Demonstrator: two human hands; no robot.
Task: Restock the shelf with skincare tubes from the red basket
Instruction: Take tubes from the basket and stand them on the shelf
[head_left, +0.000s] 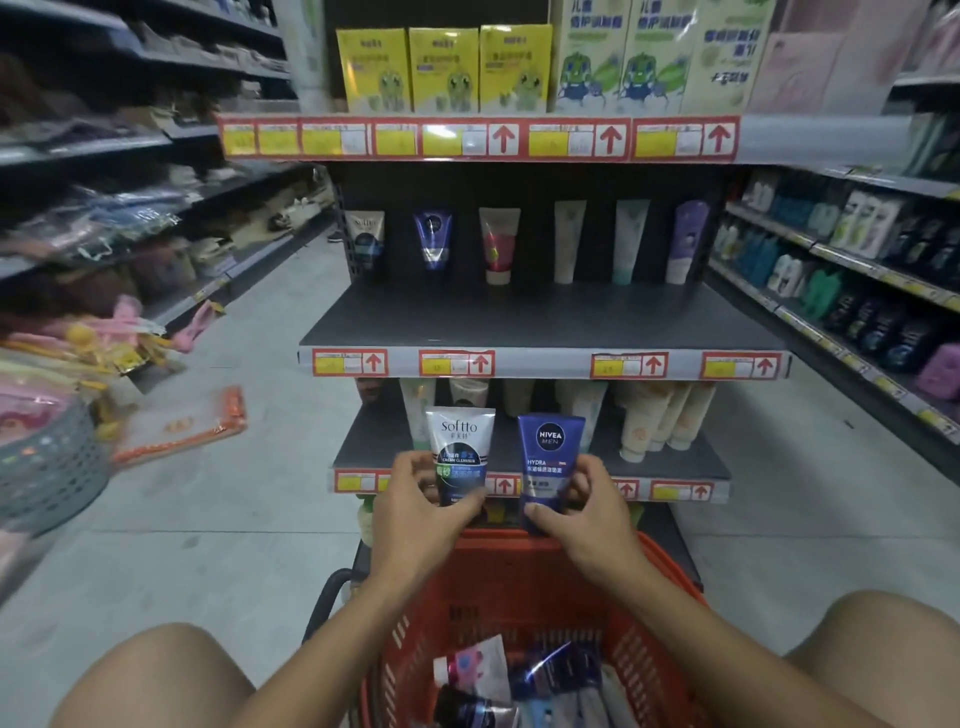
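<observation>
My left hand (415, 512) grips a white and black Softto tube (460, 452) upright by its lower end. A blue Nivea Men tube (549, 460) stands upright in my right hand (582, 512). Both tubes are held side by side above the far rim of the red basket (670, 571), in front of the lower shelf (384, 441). Several more tubes (524, 680) lie in the basket. The middle shelf (540, 317) carries a single back row of several tubes (498, 244), with bare dark board in front of them.
Cream tubes (660, 421) stand on the lower shelf at the right. Yellow and green boxes (441, 70) fill the top shelf. Side shelves flank both aisles. A grey basket (47, 467) and orange packets (182, 426) sit on the floor at left.
</observation>
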